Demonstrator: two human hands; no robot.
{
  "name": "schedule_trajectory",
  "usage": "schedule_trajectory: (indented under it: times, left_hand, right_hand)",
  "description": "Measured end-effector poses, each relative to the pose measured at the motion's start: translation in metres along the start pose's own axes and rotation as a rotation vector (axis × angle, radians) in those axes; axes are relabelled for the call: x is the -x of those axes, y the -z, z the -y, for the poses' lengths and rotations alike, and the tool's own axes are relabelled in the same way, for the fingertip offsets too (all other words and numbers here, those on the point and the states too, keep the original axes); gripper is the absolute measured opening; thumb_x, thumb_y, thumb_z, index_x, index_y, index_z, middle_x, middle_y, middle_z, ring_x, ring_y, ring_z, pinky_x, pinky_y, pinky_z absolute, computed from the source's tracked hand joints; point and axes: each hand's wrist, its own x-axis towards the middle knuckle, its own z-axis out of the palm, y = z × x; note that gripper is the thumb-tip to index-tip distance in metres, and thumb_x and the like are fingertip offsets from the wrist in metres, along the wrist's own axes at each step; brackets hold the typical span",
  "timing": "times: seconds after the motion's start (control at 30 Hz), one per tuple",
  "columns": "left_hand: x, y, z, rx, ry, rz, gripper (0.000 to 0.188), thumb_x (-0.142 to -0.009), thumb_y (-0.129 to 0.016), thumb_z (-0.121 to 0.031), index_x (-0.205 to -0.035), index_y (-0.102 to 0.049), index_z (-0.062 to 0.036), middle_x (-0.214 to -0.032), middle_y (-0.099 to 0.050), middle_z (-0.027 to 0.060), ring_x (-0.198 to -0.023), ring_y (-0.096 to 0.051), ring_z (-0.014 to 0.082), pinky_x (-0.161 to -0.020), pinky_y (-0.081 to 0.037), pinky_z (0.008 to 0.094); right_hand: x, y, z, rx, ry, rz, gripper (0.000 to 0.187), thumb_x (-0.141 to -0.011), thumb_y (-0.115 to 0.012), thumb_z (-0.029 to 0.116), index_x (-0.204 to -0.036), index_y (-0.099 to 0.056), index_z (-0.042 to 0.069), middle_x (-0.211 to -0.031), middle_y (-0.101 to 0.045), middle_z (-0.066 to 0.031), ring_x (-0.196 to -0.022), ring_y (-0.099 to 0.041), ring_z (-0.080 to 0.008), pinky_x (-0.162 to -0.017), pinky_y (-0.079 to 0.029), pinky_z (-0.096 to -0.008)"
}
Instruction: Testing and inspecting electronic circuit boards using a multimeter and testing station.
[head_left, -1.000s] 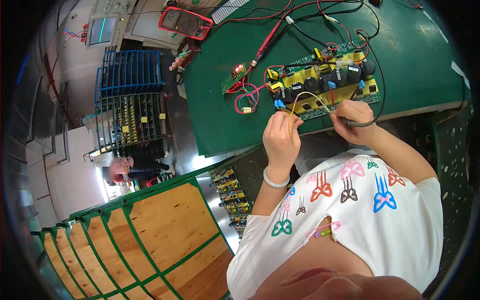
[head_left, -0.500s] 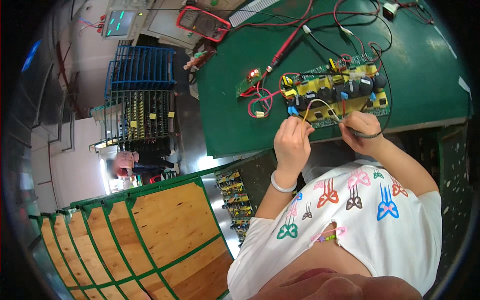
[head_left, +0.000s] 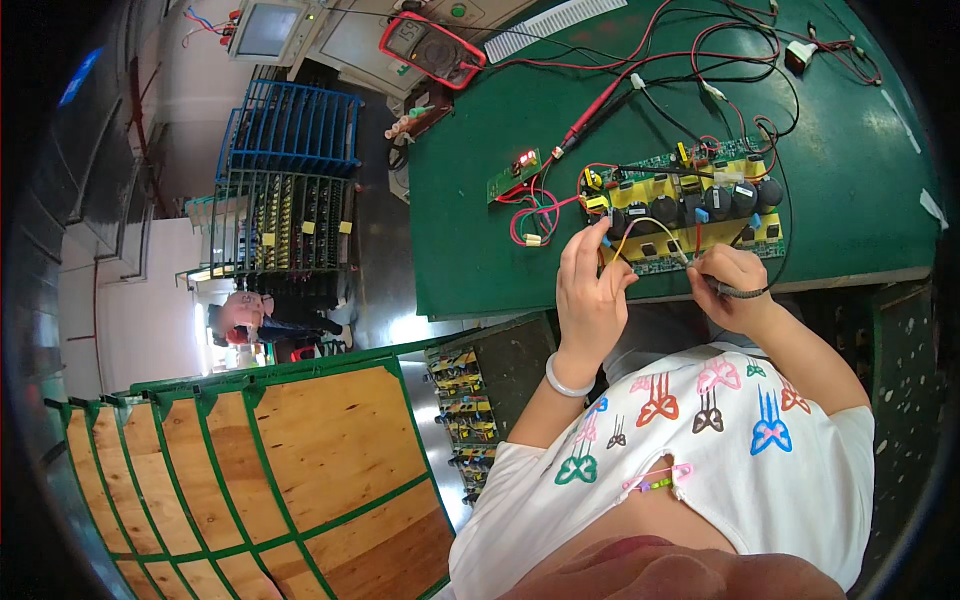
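Note:
On the green bench lies a long circuit board (head_left: pixel 655 250) with black round parts, yellow blocks and blue parts. My right hand (head_left: pixel 730 285) is closed around a slim probe with a grey-black cable end (head_left: pixel 738 292), its tip at the board's near edge. A thin wire (head_left: pixel 650 221), white toward the probe and yellow toward the left, arcs over the board between my hands. My left hand (head_left: pixel 590 290) has this wire among its fingers; its index finger stretches to the board's left end. The wire's end is hidden there.
A small board with lit red digits (head_left: pixel 525 160) lies left of the large board, joined by coiled wires. Behind are a red multimeter (head_left: pixel 432 50), test leads (head_left: pixel 600 103) and a screen instrument (head_left: pixel 268 30). Left are wood-panelled green racks (head_left: pixel 335 440) and a distant person (head_left: pixel 245 318).
My left hand has moved up, its index finger now reaching the board's left end. The green traces have gone from the instrument's screen. The whole view has shifted slightly.

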Motion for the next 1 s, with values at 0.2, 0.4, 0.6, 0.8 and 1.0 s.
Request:
schedule_trajectory:
  times: [0.2, 0.4, 0.6, 0.8, 1.0]
  left_hand:
    - [0.0, 0.001, 0.002, -0.023, -0.006, 0.031, 0.017, -0.073, -0.079, -0.002, -0.08, -0.064, -0.0013, -0.141, -0.057, 0.0165, -0.125, -0.055, 0.0382, -0.101, -0.047, 0.0466]
    - [-0.002, 0.001, 0.002, -0.006, 0.01, 0.042, 0.016, -0.071, -0.081, -0.001, -0.08, -0.067, -0.0007, -0.139, -0.059, 0.0169, -0.123, -0.056, 0.0377, -0.101, -0.047, 0.0467]
    - [-0.002, 0.001, 0.002, 0.012, 0.018, 0.054, 0.014, -0.073, -0.079, -0.002, -0.081, -0.068, 0.0003, -0.14, -0.058, 0.0156, -0.124, -0.056, 0.0366, -0.099, -0.048, 0.0456]
    - [-0.001, -0.001, 0.002, 0.015, 0.02, 0.05, 0.015, -0.073, -0.08, -0.003, -0.08, -0.067, 0.0002, -0.14, -0.058, 0.0151, -0.123, -0.057, 0.0363, -0.098, -0.048, 0.0452]
    - [-0.001, -0.001, 0.001, 0.014, 0.035, 0.056, 0.015, -0.074, -0.079, -0.003, -0.08, -0.066, 0.0001, -0.141, -0.057, 0.0153, -0.123, -0.057, 0.0363, -0.098, -0.048, 0.0453]
  right_hand:
    - [-0.054, 0.02, 0.011, -0.103, -0.076, -0.129, 0.011, -0.086, -0.072, -0.006, -0.089, -0.063, -0.001, -0.077, -0.062, -0.0109, -0.063, -0.061, -0.0233, -0.056, -0.047, -0.0318]
    - [-0.113, 0.024, -0.002, 0.011, -0.325, -0.001, 0.014, -0.095, -0.07, 0.011, -0.094, -0.062, 0.0, -0.072, -0.063, -0.0078, -0.061, -0.059, -0.0179, -0.06, -0.047, -0.0317]
    - [-0.128, 0.003, -0.03, 0.078, -0.405, -0.02, 0.021, -0.095, -0.069, 0.018, -0.092, -0.061, -0.001, -0.068, -0.061, -0.0081, -0.061, -0.057, -0.0175, -0.059, -0.046, -0.0328]
    - [-0.123, 0.002, -0.041, 0.17, -0.47, 0.036, 0.022, -0.093, -0.067, 0.016, -0.088, -0.061, -0.005, -0.074, -0.067, -0.0188, -0.069, -0.066, -0.035, -0.067, -0.052, -0.0434]
    - [-0.122, -0.001, -0.043, 0.255, -0.475, 0.081, 0.022, -0.092, -0.066, 0.015, -0.087, -0.059, -0.005, -0.078, -0.066, -0.0233, -0.077, -0.065, -0.0435, -0.072, -0.052, -0.0481]
